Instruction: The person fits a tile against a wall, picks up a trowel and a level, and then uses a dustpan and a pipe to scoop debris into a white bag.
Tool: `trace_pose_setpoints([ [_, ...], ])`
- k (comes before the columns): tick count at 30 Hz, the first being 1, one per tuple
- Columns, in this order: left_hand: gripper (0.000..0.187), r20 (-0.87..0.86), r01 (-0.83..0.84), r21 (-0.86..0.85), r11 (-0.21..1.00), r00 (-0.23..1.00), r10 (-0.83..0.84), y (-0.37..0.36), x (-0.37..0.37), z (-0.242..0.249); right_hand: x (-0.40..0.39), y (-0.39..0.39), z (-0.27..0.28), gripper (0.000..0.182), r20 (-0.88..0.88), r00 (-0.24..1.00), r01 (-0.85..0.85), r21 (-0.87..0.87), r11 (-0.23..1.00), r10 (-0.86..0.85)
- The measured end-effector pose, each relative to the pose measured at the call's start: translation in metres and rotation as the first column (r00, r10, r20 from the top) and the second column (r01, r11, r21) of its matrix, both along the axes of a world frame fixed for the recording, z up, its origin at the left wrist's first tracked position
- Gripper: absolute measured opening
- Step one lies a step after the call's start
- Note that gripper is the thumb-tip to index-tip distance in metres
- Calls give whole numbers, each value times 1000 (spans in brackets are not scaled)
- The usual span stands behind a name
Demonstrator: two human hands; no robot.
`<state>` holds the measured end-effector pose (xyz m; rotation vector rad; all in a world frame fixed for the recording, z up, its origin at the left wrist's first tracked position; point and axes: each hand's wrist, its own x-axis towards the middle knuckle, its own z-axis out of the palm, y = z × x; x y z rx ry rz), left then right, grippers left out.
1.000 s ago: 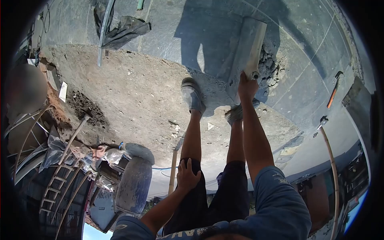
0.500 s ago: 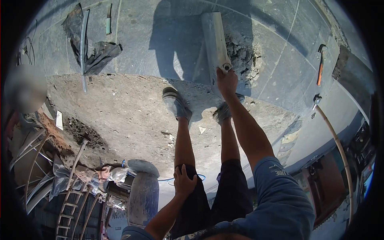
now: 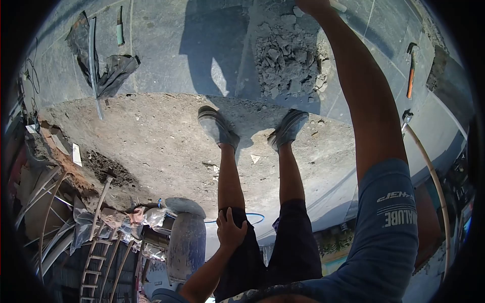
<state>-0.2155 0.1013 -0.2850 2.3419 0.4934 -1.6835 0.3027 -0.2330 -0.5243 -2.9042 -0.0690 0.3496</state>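
Note:
My right hand (image 3: 309, 5) reaches far forward to the top edge of the view, closed around the pale end of a tool handle (image 3: 337, 6); the rest of the tool is out of view. Just below that hand lies a heap of broken grey rubble (image 3: 288, 55) on the tiled floor. My left hand (image 3: 230, 230) rests flat on my left thigh, over the dark shorts, holding nothing. Both my feet in dusty shoes (image 3: 217, 126) stand on the dirt patch at the edge of the tiles.
An orange-handled hammer (image 3: 411, 70) lies at the right, with a long pale-handled tool (image 3: 429, 171) below it. A black sheet (image 3: 108, 70) and a pipe (image 3: 93, 65) lie at the upper left. A grey barrel (image 3: 186, 242), a ladder (image 3: 96, 267) and scrap crowd the lower left.
My right arm has swung up and forward, carrying the grey tool off the top of the view and uncovering the rubble heap. My left hand has stayed on the thigh.

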Motion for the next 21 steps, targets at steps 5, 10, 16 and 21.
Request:
trace_pose_setpoints([
  [5,79,15,2,-4,1000,1000,-1,-1,-5,-3,-121,-32,-17,52,-65,948,-316,-66,946,312],
  [10,79,18,13,6,1000,1000,-13,-2,-3,0,-169,-68,16,42,48,982,-178,-62,982,181],
  [16,79,-12,11,25,1000,1000,-10,-7,0,1,-143,-153,-20,38,52,927,373,-66,925,-371],
  [21,77,30,-12,49,999,999,10,-5,-5,4,-212,-113,-34,50,-33,995,88,-142,986,-94],
])
